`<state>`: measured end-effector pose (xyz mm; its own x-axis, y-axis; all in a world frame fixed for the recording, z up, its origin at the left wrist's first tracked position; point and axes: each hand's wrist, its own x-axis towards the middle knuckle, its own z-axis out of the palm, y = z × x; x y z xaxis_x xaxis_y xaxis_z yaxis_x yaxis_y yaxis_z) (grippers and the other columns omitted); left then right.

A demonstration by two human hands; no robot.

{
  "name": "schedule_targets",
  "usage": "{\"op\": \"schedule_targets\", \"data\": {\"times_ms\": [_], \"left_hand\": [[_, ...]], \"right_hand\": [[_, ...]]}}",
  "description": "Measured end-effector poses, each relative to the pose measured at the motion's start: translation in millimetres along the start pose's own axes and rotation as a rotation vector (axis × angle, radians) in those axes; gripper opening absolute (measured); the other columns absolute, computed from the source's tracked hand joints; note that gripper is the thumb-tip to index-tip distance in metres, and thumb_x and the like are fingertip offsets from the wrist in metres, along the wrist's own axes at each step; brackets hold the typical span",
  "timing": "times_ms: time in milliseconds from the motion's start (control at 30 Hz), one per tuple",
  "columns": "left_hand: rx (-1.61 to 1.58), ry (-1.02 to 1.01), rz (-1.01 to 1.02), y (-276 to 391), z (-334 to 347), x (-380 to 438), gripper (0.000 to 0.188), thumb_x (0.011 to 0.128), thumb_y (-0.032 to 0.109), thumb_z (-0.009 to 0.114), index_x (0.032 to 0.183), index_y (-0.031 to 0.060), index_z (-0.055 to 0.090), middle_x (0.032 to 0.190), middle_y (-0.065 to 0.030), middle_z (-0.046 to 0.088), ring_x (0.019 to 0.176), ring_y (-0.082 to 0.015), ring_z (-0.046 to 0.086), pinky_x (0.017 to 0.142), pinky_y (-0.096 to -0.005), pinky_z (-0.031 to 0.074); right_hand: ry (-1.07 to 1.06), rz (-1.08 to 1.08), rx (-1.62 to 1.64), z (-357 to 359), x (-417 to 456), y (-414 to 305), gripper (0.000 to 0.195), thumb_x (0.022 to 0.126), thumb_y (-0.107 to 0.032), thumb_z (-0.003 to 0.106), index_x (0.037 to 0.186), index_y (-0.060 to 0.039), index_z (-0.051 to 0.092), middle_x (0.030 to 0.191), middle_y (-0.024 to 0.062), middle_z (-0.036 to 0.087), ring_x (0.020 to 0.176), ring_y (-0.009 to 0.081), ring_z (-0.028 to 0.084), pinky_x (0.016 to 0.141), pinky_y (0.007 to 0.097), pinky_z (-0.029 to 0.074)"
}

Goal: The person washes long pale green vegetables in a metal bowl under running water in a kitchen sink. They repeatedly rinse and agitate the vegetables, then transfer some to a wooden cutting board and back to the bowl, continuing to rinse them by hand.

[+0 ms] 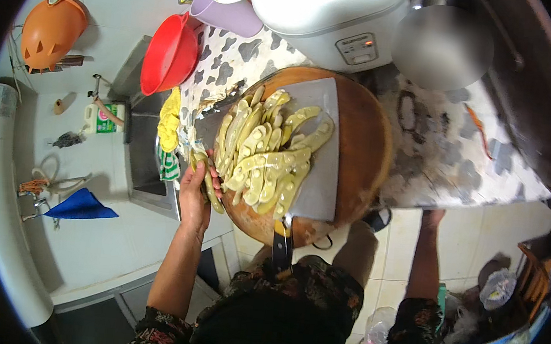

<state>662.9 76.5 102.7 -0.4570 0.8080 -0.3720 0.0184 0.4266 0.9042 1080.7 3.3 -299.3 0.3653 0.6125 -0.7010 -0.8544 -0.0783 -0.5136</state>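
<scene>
My left hand (198, 195) holds a few green pickled bean pods (211, 188) at the left edge of the round wooden cutting board (366, 145). A heap of similar pods (257, 155), glossy and bulging with seeds, lies on the board and partly over the broad blade of a cleaver (322, 176). The cleaver's black handle (282, 249) points towards my body. My right hand (432, 217) is at the counter's front edge, away from the board; its fingers are mostly hidden by the edge.
A white rice cooker (337, 25) stands behind the board, with a red plastic basin (170, 57) and a lilac container (225, 13) to its left. A yellow cloth (169, 121) lies beside the sink (147, 151). A dried red chili (478, 128) is on the right counter.
</scene>
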Motion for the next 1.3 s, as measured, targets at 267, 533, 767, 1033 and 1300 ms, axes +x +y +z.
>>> {"op": "schedule_targets", "data": {"times_ms": [267, 533, 767, 1033, 1300], "left_hand": [[-0.108, -0.203, -0.057, -9.9, -23.7, 13.7, 0.029, 0.096, 0.024, 0.047, 0.120, 0.0091, 0.052, 0.076, 0.0005, 0.053, 0.060, -0.0079, 0.049, 0.049, -0.0216, 0.041], [-0.306, -0.458, -0.080, -12.1, -42.7, 30.9, 0.032, 0.098, 0.024, 0.041, 0.122, 0.0051, 0.048, 0.082, -0.0044, 0.055, 0.064, -0.0115, 0.051, 0.057, -0.0251, 0.044], [-0.636, -0.527, -0.361, -2.5, -90.7, 29.4, 0.033, 0.095, 0.024, 0.046, 0.122, 0.0055, 0.051, 0.083, -0.0050, 0.056, 0.066, -0.0122, 0.051, 0.054, -0.0226, 0.041], [-0.927, -0.544, -0.208, -18.3, -255.6, 40.2, 0.038, 0.096, 0.024, 0.042, 0.130, 0.0055, 0.043, 0.088, -0.0062, 0.053, 0.069, -0.0131, 0.049, 0.052, -0.0228, 0.040], [-0.873, -0.319, 0.034, -11.8, -379.1, 32.7, 0.046, 0.095, 0.028, 0.042, 0.135, 0.0067, 0.036, 0.087, -0.0040, 0.051, 0.059, -0.0095, 0.046, 0.044, -0.0194, 0.034]], "right_hand": [[0.072, -0.195, -0.109, -33.3, -194.2, -43.7, 0.009, 0.079, -0.003, 0.051, 0.080, -0.0117, 0.051, 0.071, -0.0026, 0.053, 0.059, 0.0078, 0.048, 0.051, 0.0220, 0.038], [0.151, -0.606, -0.401, 40.7, -332.4, -145.7, 0.015, 0.075, 0.002, 0.054, 0.084, -0.0103, 0.058, 0.066, -0.0030, 0.055, 0.047, 0.0040, 0.043, 0.039, 0.0201, 0.033], [0.021, -1.029, -0.712, 220.0, -446.0, -161.3, 0.026, 0.073, 0.006, 0.054, 0.065, -0.0128, 0.038, 0.056, -0.0065, 0.040, 0.043, 0.0023, 0.033, 0.037, 0.0194, 0.025], [-0.422, -1.016, -0.947, 408.7, -486.9, 17.4, 0.026, 0.066, 0.006, 0.058, 0.061, -0.0081, 0.037, 0.058, -0.0055, 0.035, 0.054, 0.0046, 0.033, 0.046, 0.0203, 0.028], [-0.861, -1.253, -1.293, 521.7, -506.6, 202.7, 0.023, 0.070, 0.002, 0.060, 0.066, -0.0012, 0.038, 0.055, 0.0020, 0.039, 0.053, 0.0115, 0.042, 0.049, 0.0309, 0.038]]}}
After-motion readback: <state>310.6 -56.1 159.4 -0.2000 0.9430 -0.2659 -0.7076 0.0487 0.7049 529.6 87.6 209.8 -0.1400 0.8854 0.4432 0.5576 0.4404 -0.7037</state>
